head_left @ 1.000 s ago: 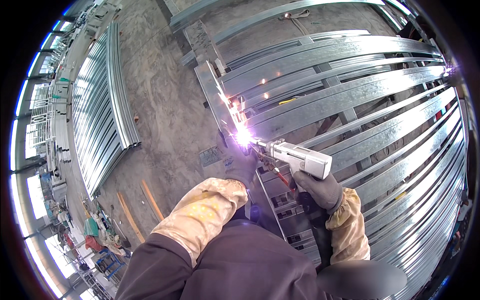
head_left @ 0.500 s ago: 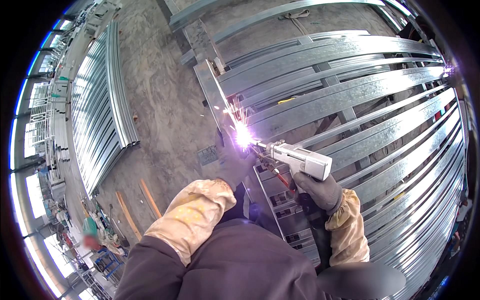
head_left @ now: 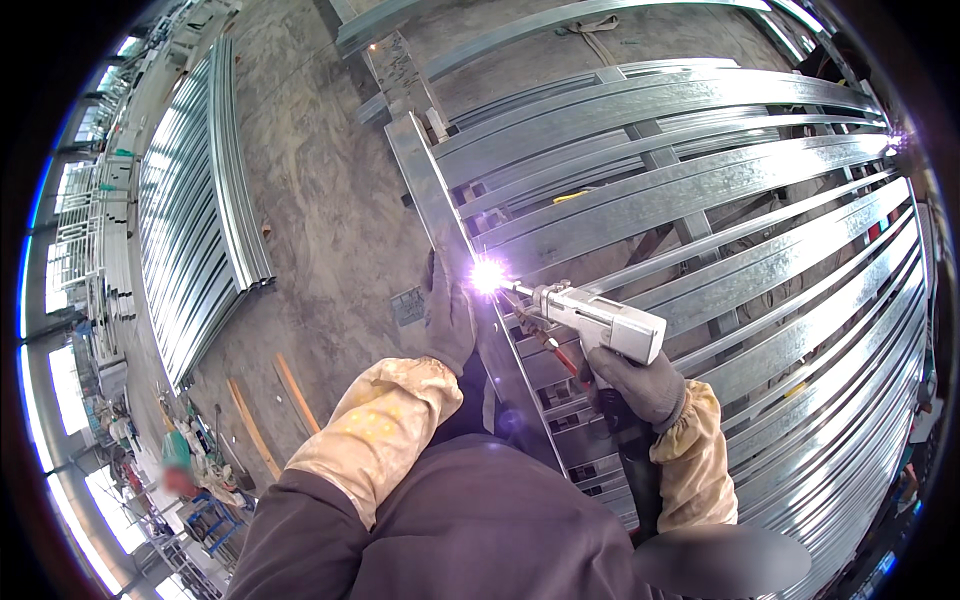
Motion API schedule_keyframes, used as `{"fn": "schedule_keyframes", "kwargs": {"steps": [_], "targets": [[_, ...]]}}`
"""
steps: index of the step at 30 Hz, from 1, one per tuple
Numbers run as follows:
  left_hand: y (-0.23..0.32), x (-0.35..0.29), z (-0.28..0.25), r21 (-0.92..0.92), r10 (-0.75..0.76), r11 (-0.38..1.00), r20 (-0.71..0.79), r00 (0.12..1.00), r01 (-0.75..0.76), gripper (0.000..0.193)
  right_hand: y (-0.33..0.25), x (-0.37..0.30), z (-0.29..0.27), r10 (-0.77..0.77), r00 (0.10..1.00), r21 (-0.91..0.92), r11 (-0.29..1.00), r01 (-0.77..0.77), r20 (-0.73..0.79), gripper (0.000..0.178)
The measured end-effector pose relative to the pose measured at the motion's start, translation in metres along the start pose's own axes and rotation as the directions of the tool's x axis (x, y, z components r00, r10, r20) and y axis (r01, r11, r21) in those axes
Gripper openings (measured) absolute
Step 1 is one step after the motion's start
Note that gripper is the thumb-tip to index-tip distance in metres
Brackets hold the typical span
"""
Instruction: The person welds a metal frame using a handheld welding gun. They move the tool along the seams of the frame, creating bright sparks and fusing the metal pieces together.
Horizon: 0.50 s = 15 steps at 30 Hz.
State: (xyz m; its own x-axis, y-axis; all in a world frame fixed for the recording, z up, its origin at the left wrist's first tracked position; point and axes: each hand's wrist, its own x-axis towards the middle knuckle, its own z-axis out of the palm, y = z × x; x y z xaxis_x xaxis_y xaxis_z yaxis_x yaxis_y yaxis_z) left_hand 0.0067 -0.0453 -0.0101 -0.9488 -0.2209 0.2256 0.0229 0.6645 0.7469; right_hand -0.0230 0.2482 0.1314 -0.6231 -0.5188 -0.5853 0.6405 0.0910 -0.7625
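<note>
My right hand (head_left: 642, 384), in a grey glove, is closed round the grip of a white-and-silver welding gun (head_left: 605, 318). The gun's thin nozzle points left at a bright violet-white arc (head_left: 487, 276). That glare sits where a galvanized crossbar (head_left: 690, 195) meets the long edge beam (head_left: 432, 190), and it hides the joint itself. Alongside the beam's outer side, just left of the arc, my gloved left hand (head_left: 450, 318) has its fingers stretched out and holds nothing. A red-and-brass hose fitting (head_left: 552, 345) hangs below the gun, with a thick black cable (head_left: 636, 460) under my right hand.
Several parallel metal bars form a wide frame across the right side. A second arc (head_left: 894, 145) glows at the far right edge. Stacked corrugated metal profiles (head_left: 195, 220) lie on the concrete floor at left, near two wooden strips (head_left: 295, 393).
My left hand has drawn slightly left, away from the gun, its fingers now along the beam. The long spray of sparks has shrunk to a compact glare. The welding gun has barely moved.
</note>
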Motion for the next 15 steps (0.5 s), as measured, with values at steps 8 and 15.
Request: {"fn": "schedule_keyframes", "kwargs": {"steps": [8, 15], "targets": [[0.0107, 0.0031, -0.0003, -0.055, -0.114, 0.992, -0.012, 0.993, 0.113, 0.054, -0.0001, -0.0033, 0.0023, -0.016, 1.0, 0.007, 1.0, 0.016, -0.003, 0.033], [0.0102, 0.0025, 0.0038, -0.01, -0.048, 0.999, -0.058, 0.997, 0.048, 0.053, 0.0054, -0.0057, 0.0014, -0.045, 0.999, 0.005, 0.999, 0.045, -0.002, 0.033]]}}
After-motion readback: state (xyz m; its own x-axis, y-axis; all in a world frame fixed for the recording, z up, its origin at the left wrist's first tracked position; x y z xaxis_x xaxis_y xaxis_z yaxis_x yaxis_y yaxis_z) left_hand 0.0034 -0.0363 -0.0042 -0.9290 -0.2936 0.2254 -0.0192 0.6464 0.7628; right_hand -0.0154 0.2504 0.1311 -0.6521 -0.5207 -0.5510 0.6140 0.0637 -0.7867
